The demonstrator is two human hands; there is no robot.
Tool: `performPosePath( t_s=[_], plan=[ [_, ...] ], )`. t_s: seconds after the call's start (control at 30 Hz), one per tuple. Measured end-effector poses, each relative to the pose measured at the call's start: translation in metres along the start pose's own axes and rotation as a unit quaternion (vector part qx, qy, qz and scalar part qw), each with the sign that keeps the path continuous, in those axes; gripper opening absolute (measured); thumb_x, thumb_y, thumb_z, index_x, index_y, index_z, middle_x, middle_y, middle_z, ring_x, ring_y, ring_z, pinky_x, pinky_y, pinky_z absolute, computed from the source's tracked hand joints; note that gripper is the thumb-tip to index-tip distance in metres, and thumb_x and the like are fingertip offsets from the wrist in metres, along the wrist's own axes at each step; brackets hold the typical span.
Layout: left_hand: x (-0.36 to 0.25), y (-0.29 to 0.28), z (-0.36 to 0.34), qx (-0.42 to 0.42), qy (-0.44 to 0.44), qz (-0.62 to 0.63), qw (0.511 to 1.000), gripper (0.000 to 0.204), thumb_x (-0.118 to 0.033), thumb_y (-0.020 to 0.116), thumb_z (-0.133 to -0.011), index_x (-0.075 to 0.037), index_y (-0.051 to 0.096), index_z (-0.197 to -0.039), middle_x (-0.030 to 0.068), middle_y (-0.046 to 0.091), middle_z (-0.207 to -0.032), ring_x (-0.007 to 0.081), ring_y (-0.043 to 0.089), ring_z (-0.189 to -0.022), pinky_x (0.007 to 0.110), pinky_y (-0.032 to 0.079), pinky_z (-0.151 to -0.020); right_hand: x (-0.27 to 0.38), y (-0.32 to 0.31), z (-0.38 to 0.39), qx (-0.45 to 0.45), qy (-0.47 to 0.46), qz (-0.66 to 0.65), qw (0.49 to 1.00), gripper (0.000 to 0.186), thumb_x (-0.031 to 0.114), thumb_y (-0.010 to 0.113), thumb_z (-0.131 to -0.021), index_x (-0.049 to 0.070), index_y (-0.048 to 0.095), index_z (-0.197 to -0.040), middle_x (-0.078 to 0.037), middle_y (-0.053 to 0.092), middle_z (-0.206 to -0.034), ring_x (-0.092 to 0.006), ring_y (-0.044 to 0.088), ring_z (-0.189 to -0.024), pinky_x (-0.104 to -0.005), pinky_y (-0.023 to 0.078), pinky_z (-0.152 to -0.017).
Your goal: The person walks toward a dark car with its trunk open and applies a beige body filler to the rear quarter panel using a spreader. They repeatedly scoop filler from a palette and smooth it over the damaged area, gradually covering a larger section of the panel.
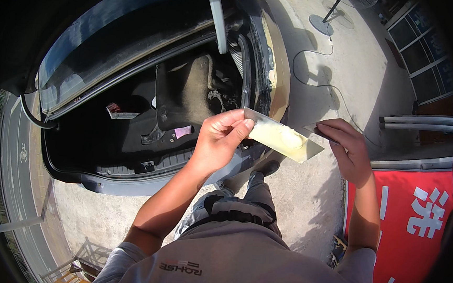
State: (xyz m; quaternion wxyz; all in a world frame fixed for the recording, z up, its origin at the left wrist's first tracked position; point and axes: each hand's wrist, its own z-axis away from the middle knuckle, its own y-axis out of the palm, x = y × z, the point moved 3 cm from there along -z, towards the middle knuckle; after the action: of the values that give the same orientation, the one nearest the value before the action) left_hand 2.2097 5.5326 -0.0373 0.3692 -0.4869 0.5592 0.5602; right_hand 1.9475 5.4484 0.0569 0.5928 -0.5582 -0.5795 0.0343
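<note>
In front of my chest, my left hand (223,137) pinches one end of a flat metal plate (257,118). Pale yellow body filler (284,137) is spread over the plate, with a thicker lump towards its right end. Just to the right, my right hand (348,148) grips a small dark putty knife (311,128), whose tip points at the plate; the fingers cover most of it. Beyond my hands stands a car with its trunk (100,143) open. Smears of the same yellow show on its bare rear corner panel (271,55).
Inside the trunk lie a bent dark trim panel (185,94) and a pink scrap (182,132). A red sign board (404,222) stands to my right. A round fan base (321,25) with a cable (314,84) trails across the concrete at the far right.
</note>
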Motion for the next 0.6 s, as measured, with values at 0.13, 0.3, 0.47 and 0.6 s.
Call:
performPosePath(
  t_s=[0.13,0.3,0.47,0.6],
  plan=[
    [0.007,0.011,-0.009,0.029,-0.009,-0.061,0.998,0.017,-0.007,0.063,-0.103,0.003,0.072,-0.113,-0.0009,0.072,-0.092,0.0031,0.059,-0.084,0.021,0.049,-0.076,-0.003,0.007,-0.001,-0.036,-0.009,-0.090,0.995,0.035,0.010,0.054,-0.101,-0.002,0.066,-0.132,-0.018,0.067,-0.127,-0.0308,0.065,-0.117,-0.0380,0.048,-0.101],
    [-0.005,-0.002,-0.011,-0.044,0.020,-0.121,0.992,0.018,-0.007,0.063,-0.103,0.003,0.072,-0.115,0.0051,0.074,-0.097,0.0100,0.068,-0.085,0.027,0.058,-0.079,-0.015,0.014,-0.002,0.078,0.016,-0.080,0.994,0.036,0.004,0.055,-0.097,-0.006,0.065,-0.129,-0.017,0.067,-0.116,-0.0295,0.066,-0.104,-0.0366,0.050,-0.088],
    [0.007,0.009,-0.017,-0.014,0.007,-0.091,0.996,0.017,-0.005,0.065,-0.102,0.003,0.073,-0.115,0.0006,0.073,-0.091,0.0046,0.061,-0.082,0.022,0.051,-0.076,-0.029,0.003,-0.008,-0.060,0.065,-0.204,0.975,0.030,0.003,0.056,-0.097,-0.007,0.067,-0.124,-0.013,0.068,-0.111,-0.0183,0.065,-0.097,-0.0326,0.049,-0.085],
    [0.014,0.018,-0.027,-0.040,0.007,-0.151,0.988,0.016,-0.005,0.066,-0.102,0.002,0.074,-0.113,-0.0001,0.073,-0.092,0.0033,0.060,-0.081,0.020,0.050,-0.074,-0.034,0.010,-0.005,0.041,-0.016,-0.193,0.980,0.032,0.004,0.055,-0.097,-0.008,0.067,-0.124,-0.019,0.065,-0.127,-0.0276,0.064,-0.114,-0.0352,0.049,-0.099]
  ],
)
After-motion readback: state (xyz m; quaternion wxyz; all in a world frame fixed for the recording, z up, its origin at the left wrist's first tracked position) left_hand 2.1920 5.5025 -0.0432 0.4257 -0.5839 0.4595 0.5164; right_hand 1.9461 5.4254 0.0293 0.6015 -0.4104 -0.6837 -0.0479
